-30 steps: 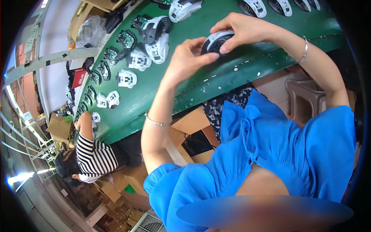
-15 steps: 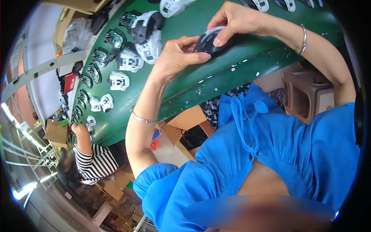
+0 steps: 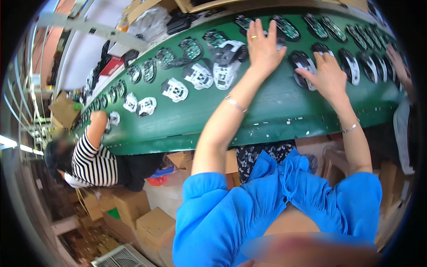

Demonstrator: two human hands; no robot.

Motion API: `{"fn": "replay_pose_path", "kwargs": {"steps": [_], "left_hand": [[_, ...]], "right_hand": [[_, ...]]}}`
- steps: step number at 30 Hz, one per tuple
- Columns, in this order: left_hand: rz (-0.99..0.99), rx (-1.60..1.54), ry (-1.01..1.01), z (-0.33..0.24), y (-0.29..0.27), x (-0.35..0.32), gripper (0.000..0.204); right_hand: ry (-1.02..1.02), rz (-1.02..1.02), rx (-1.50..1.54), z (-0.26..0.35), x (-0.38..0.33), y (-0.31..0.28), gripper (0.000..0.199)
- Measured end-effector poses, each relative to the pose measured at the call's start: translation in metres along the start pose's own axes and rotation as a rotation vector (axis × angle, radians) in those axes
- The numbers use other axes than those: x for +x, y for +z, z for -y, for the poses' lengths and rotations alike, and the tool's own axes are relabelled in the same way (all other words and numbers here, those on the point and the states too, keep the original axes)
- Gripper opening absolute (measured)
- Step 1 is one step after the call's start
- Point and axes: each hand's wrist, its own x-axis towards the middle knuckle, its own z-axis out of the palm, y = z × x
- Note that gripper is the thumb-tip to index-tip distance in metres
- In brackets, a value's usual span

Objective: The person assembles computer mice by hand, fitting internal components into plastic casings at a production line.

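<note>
My left hand (image 3: 265, 50) reaches over the far side of the green bench with its fingers spread out flat. Beside it are two mouse bases with green circuit boards, a partly covered one (image 3: 243, 22) and another (image 3: 286, 27). My right hand (image 3: 330, 78) has its thumb and fingers apart. The thumb lies at the edge of a black-and-white mouse shell (image 3: 302, 66). Its fingertips are at a second dark mouse shell (image 3: 321, 48), partly hidden by them; whether they touch it I cannot tell. Neither hand appears to grip anything.
White mouse shells (image 3: 198, 75) and several circuit-board bases (image 3: 191, 49) line the green bench (image 3: 267, 104). More shells (image 3: 349, 66) stand to the right. A person in a striped top (image 3: 95, 158) works at left; another person's hand (image 3: 398, 66) is at far right. Cartons (image 3: 153, 227) stand below.
Both hands have let go of the dark mouse shell they held together and moved apart over the bench. The view has turned, bringing the right-hand rows in.
</note>
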Motion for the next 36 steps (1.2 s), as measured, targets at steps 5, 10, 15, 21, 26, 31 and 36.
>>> {"fn": "replay_pose_path", "kwargs": {"steps": [5, 10, 15, 21, 26, 31, 36], "left_hand": [[0.152, -0.052, -0.053, 0.007, 0.015, -0.017, 0.071], [0.228, -0.051, 0.169, 0.002, -0.025, -0.049, 0.071], [0.157, -0.099, 0.203, -0.004, -0.078, -0.062, 0.072], [0.18, -0.218, -0.178, 0.005, -0.118, -0.116, 0.084], [0.413, -0.234, -0.17, 0.015, -0.14, -0.136, 0.084], [0.406, -0.603, -0.618, 0.034, -0.158, -0.113, 0.08], [0.192, -1.512, -0.91, 0.001, -0.17, -0.096, 0.038]], "right_hand": [[-0.27, -0.009, 0.5, 0.028, 0.05, -0.015, 0.034], [-0.818, 0.019, 0.594, 0.149, 0.12, 0.006, 0.029], [-1.158, 0.444, 0.294, 0.22, 0.153, 0.058, 0.014], [-0.602, 0.365, 1.275, 0.182, 0.151, 0.024, 0.019], [-0.024, 0.607, 1.504, 0.132, 0.103, -0.017, 0.022], [0.219, 0.478, 1.562, 0.093, 0.05, -0.047, 0.029], [-0.049, 0.08, 1.474, 0.066, 0.017, -0.047, 0.028]]}}
